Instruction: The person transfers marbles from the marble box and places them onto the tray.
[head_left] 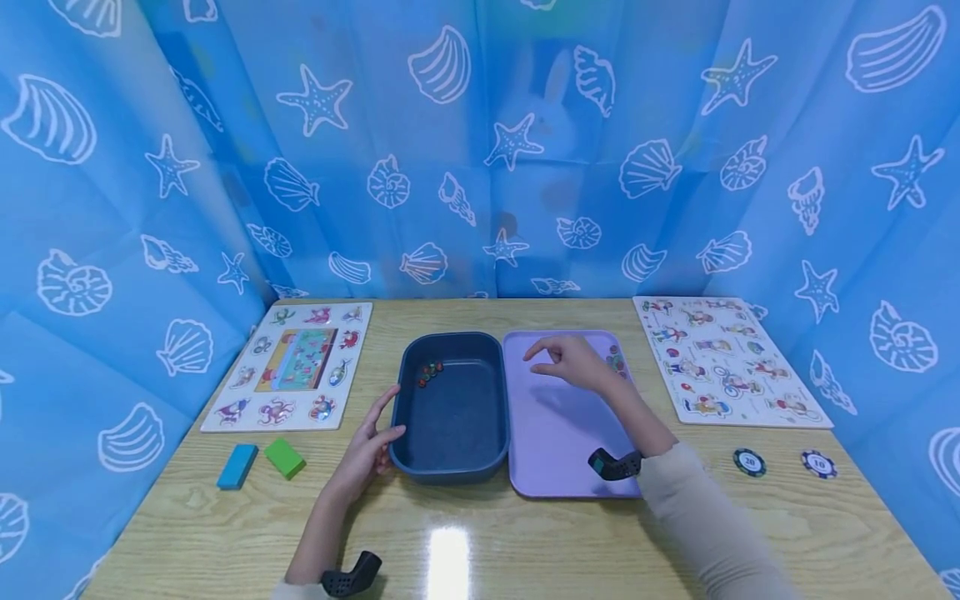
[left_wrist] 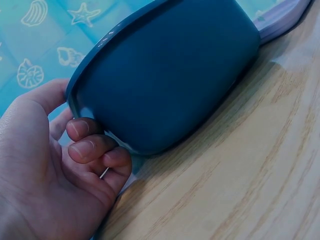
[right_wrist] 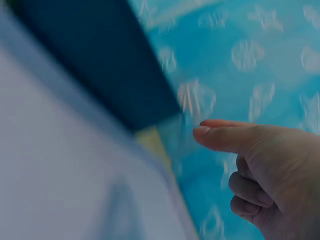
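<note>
A dark blue rectangular bin [head_left: 450, 433] stands on the table, several small red and green bead-like pieces [head_left: 427, 375] in its far left part. My left hand [head_left: 365, 450] grips the bin's left rim, thumb at the edge; in the left wrist view its other fingers curl against the outer wall [left_wrist: 170, 75]. Above a purple tray [head_left: 543, 458] hovers my right hand [head_left: 573, 361], thumb and index bent toward each other with a small gap and nothing visible between them. More small red and green pieces [head_left: 615, 361] lie at the tray's far right, partly hidden by the wrist.
A sea-animal puzzle board [head_left: 330, 408] lies on the left, a figure puzzle board [head_left: 720, 358] on the right. Blue [head_left: 237, 467] and green [head_left: 285, 458] blocks are at front left. Two chips, marked 20 [head_left: 750, 462] and 10 [head_left: 818, 464], lie at front right. A curtain [head_left: 480, 192] hangs behind.
</note>
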